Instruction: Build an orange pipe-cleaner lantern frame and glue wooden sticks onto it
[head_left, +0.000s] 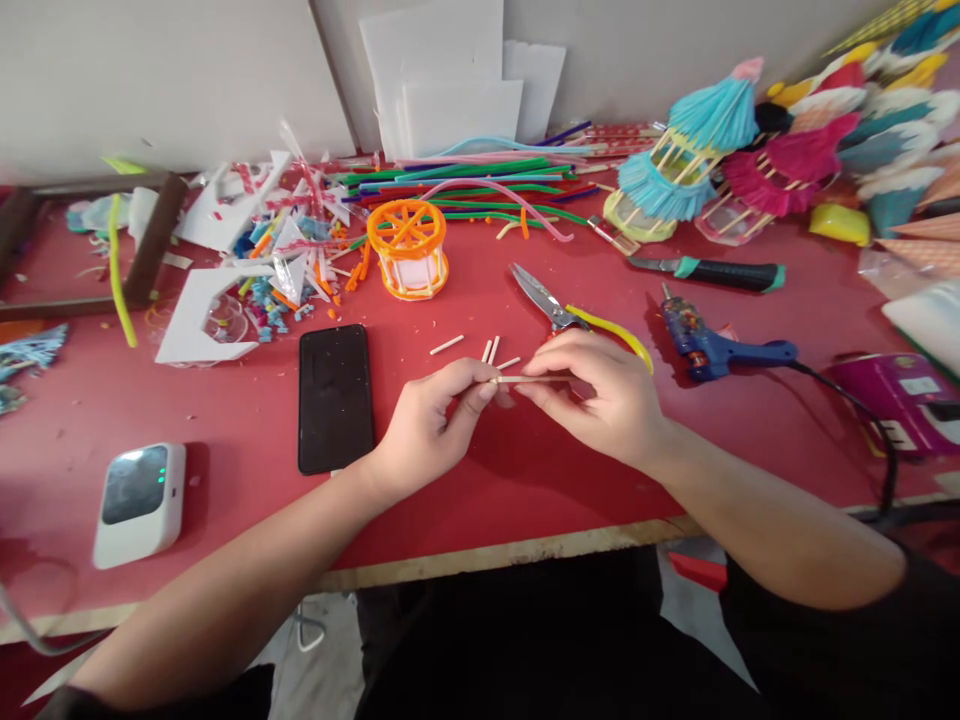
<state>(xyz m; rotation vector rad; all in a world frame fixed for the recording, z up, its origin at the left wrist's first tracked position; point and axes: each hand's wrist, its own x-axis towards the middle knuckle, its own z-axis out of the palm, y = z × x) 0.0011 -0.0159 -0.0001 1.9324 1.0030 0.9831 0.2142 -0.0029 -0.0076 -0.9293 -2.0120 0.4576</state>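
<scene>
A thin pale wooden stick [523,379] lies level between my two hands, above the red table. My left hand [439,420] pinches its left end between thumb and fingertips. Further along it, the thumb and fingers of my right hand [600,395] are closed around the right part, hiding some of it. Several short cut sticks [448,345] lie just beyond my fingers. Behind my right hand are scissors [541,297] and a yellow fuzzy stem [611,330]. An orange drum-shaped frame [409,250] with upright sticks stands farther back.
A black phone [335,400] and a white device [140,503] lie at left. A scrap pile [277,270] is behind them. At right are a blue glue gun [720,345] with a cord, a utility knife [727,273] and a blue lantern-like craft [675,165]. Fuzzy stems [480,185] line the back.
</scene>
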